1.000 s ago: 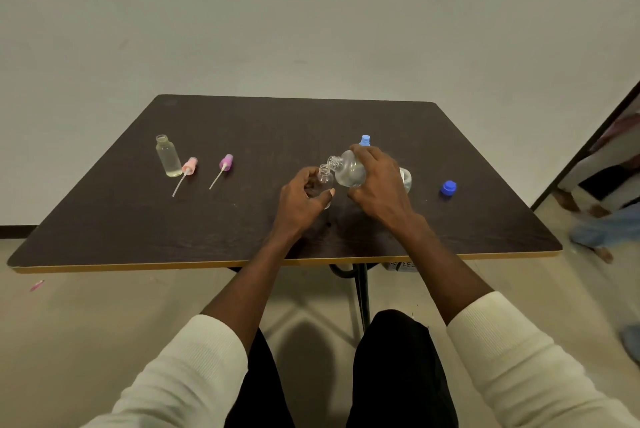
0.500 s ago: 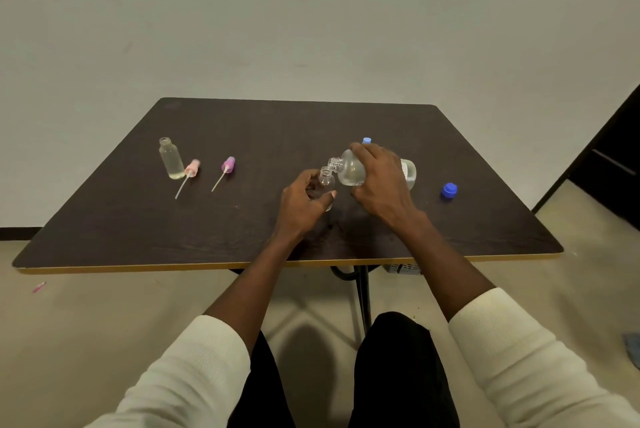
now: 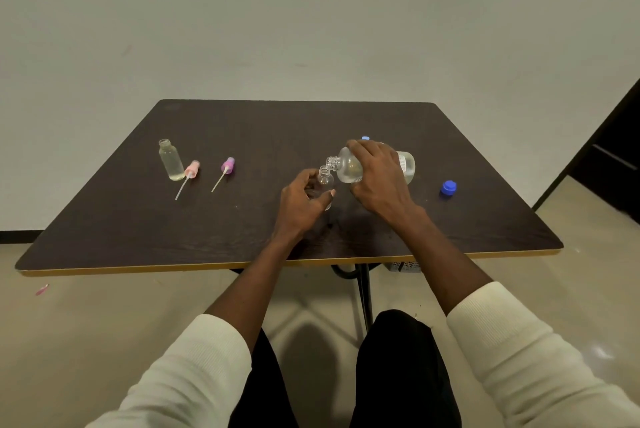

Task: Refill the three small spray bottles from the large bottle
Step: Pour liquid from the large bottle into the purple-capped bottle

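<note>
Head view, frame centre: right hand (image 3: 379, 182) fingers wrapped over tilted large bottle (image 3: 349, 168), left hand (image 3: 304, 201) pinching small bottle (image 3: 325, 182) upright on table (image 3: 138, 220); likely light, slick, tippy, so hold at body.

The left hand (image 3: 304, 201) hides the small bottle's (image 3: 325, 182) lower body; the right hand (image 3: 377, 178) covers the large bottle's (image 3: 349, 168) middle.
</note>
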Tool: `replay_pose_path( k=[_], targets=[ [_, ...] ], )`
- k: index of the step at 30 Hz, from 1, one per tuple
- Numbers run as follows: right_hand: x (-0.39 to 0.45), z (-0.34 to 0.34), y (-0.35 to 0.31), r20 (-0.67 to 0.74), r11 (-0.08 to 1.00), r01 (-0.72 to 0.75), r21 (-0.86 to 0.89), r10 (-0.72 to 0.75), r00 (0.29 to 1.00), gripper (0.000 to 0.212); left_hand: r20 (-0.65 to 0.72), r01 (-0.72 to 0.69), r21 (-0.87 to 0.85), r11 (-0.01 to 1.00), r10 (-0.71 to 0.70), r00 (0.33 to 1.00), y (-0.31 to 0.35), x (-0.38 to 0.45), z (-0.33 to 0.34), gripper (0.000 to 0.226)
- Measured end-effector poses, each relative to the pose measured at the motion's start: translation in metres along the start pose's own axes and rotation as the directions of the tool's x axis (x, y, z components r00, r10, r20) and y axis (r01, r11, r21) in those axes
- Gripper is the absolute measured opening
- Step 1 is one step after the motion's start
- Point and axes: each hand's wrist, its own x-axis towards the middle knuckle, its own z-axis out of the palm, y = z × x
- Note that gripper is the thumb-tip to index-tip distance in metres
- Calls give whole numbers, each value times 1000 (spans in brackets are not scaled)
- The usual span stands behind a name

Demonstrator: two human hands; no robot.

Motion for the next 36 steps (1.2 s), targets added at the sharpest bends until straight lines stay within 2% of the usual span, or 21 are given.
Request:
replay_pose_path(
  k=[36],
  targets=[
    [8,-4,1,35,994,79,-78,-76,996,70,3,10,13,1000,-10,1000,-1,0,0,32]
  ],
)
